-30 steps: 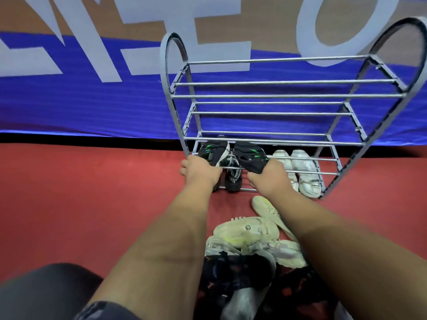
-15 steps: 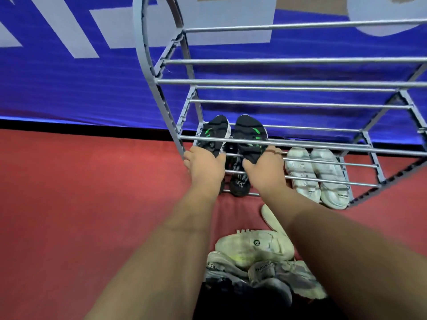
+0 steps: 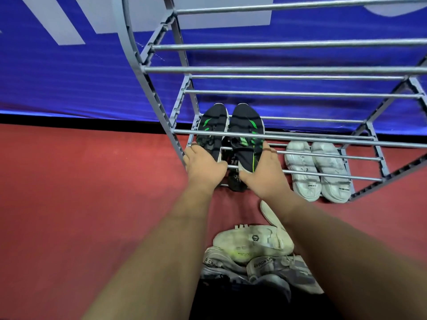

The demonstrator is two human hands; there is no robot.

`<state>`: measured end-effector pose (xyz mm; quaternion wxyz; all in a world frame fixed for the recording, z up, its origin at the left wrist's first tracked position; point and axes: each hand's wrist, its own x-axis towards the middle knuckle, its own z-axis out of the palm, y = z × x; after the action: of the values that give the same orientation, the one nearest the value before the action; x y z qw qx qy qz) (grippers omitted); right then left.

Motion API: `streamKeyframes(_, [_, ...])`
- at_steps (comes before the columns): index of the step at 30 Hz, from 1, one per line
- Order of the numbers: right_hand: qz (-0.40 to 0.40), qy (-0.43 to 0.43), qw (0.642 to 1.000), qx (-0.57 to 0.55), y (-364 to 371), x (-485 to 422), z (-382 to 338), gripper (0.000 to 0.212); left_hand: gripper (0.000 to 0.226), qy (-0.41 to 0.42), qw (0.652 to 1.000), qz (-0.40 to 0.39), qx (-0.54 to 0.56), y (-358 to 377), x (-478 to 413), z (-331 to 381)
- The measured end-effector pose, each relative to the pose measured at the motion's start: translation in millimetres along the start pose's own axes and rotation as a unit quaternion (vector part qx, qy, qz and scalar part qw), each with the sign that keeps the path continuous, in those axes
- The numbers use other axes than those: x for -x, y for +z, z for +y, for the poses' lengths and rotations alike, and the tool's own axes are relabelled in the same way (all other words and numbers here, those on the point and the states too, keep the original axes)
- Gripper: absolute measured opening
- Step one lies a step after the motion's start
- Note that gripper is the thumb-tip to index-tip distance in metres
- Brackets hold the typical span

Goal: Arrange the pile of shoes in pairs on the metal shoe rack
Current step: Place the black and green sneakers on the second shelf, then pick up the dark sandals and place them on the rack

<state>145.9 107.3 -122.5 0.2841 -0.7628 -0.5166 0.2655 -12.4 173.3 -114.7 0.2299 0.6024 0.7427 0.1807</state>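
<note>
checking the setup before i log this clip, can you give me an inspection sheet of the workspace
surface: red floor; the rack and the loose shoes are on it
job's things: metal shoe rack; black and green shoes side by side on the bottom tier, at its left end; white pair on the same tier to their right; pile of shoes on the floor in front, not yet sorted
clutter: nothing seen
grippers: left hand covers the left black shoe's heel, grip unclear; right hand holds the right one's heel, fingers along its side
cables: nothing seen
surroundings: blue banner with pale lettering behind the rack
</note>
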Motion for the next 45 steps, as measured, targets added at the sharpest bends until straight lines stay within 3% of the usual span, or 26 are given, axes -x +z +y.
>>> streamKeyframes(4, [0.011,-0.011,0.999,-0.03,-3,4,-1,0.106,0.075,0.011,0.998,0.018,0.054,-2,2,-1])
streamKeyframes(9, [-0.017,-0.036,0.999,-0.012,0,4,-4,0.115,0.08,0.044,0.997,0.02,0.061,2,9,-7])
streamKeyframes(15, [-0.016,-0.032,0.999,-0.004,-2,3,-1,0.114,0.064,0.073,0.997,0.015,0.012,-3,4,-11])
streamKeyframes(21, [-0.039,0.001,0.999,0.009,-7,5,-6,0.121,0.064,0.083,0.996,0.004,-0.026,-9,5,-15])
streamKeyframes(26, [0.008,-0.036,0.999,0.029,-15,21,-3,0.083,0.055,0.103,0.993,0.051,-0.025,-17,33,-21])
streamKeyframes(30, [0.082,-0.048,0.995,0.042,-11,49,12,0.064,0.051,0.056,0.994,0.087,-0.045,-10,75,-38])
streamKeyframes(32, [0.091,-0.051,0.992,0.069,-10,67,23,0.053,0.05,0.017,0.996,0.024,-0.087,-1,94,-56])
streamKeyframes(34, [0.048,-0.039,0.994,0.089,-7,82,40,0.036,0.059,-0.019,0.983,-0.124,-0.135,6,110,-79])
streamKeyframes(36, [-0.059,-0.01,0.992,0.108,-6,99,55,0.022,0.053,0.0,0.942,-0.29,-0.171,9,126,-101])
streamKeyframes(38, [-0.182,0.001,0.971,0.158,-3,115,68,0.021,0.034,0.053,0.896,-0.39,-0.208,6,142,-116])
streamKeyframes(41, [-0.316,0.004,0.921,0.228,-1,137,78,0.035,0.042,0.083,0.84,-0.455,-0.283,-5,162,-121])
streamKeyframes(45, [-0.435,0.013,0.852,0.293,5,161,90,0.053,0.038,0.068,0.83,-0.477,-0.281,-9,167,-122])
